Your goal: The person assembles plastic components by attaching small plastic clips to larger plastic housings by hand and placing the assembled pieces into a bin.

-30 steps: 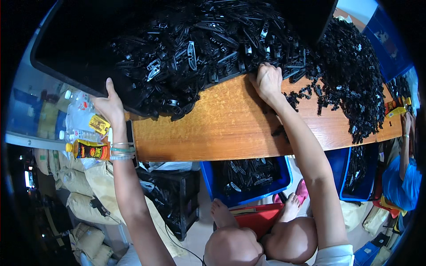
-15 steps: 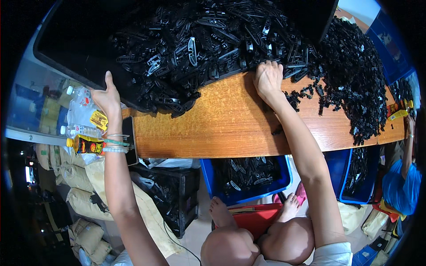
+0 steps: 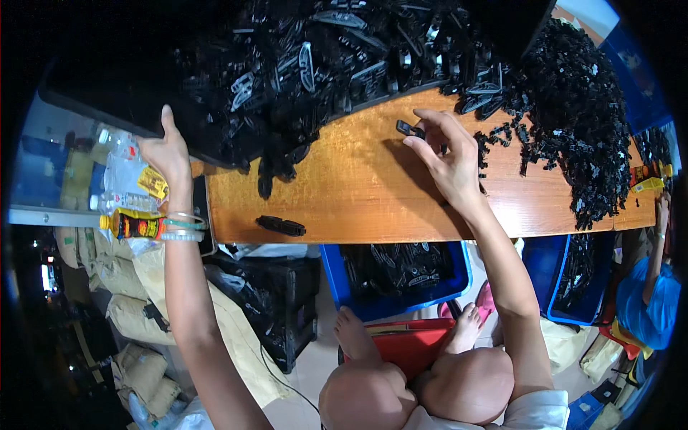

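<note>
My left hand [image 3: 166, 152] grips the near left rim of a large black tray [image 3: 107, 107], its thumb pointing up and its other fingers mostly hidden. Heaped in the tray are long black plastic clips [image 3: 307, 68], some catching the light. Above the wooden tabletop [image 3: 344, 186], my right hand [image 3: 455, 154] has a small black plastic piece [image 3: 410, 130] between thumb and fingers. A few clips hang over the tray's near edge. One loose black clip [image 3: 281, 226] lies near the table's front edge.
A big pile of small black parts [image 3: 573, 107] covers the table's right side. Below the front edge stand a blue bin [image 3: 331, 276] of clips and a black crate [image 3: 290, 301]. Bottles [image 3: 136, 226] lie at the left. Another person's arm [image 3: 656, 251] shows far right.
My right hand has drawn back from the tray's edge and now holds a small black piece. A loose clip has appeared near the table's front edge. My left hand stays on the tray.
</note>
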A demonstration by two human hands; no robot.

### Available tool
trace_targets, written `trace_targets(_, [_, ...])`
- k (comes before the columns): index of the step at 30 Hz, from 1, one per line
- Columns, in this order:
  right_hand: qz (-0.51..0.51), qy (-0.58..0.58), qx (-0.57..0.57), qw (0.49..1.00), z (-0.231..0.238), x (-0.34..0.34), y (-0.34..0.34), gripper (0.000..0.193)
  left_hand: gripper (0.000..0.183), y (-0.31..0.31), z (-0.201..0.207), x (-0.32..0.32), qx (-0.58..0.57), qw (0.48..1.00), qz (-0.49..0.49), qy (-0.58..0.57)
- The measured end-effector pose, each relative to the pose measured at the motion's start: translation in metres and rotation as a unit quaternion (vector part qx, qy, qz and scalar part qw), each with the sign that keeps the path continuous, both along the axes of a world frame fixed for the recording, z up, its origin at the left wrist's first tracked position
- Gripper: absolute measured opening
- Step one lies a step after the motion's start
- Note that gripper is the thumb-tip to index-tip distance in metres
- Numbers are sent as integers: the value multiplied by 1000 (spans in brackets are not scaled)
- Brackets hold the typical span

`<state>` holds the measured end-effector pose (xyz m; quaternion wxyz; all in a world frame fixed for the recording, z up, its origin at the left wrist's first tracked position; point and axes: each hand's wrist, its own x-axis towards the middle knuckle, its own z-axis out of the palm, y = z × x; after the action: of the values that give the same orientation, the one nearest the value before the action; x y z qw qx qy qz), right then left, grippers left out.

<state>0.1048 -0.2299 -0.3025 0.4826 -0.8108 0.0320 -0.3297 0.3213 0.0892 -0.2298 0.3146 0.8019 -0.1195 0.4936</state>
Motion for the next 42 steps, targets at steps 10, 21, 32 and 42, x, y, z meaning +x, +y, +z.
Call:
trace_targets(10, [216, -46, -169, 960, -27, -35, 65, 27, 81, -26, -105, -176, 225, 946, -145, 180])
trace_targets(21, [128, 60, 51, 989, -33, -61, 46, 26, 81, -68, -121, -163, 217, 945, -67, 237])
trace_targets(32, [246, 130, 461, 843, -22, -65, 36, 47, 79, -66, -122, -161, 215, 948, -88, 217])
trace_targets(42, [242, 105, 463, 846, -27, -65, 31, 45, 85, -68, -116, -165, 262, 927, -145, 227])
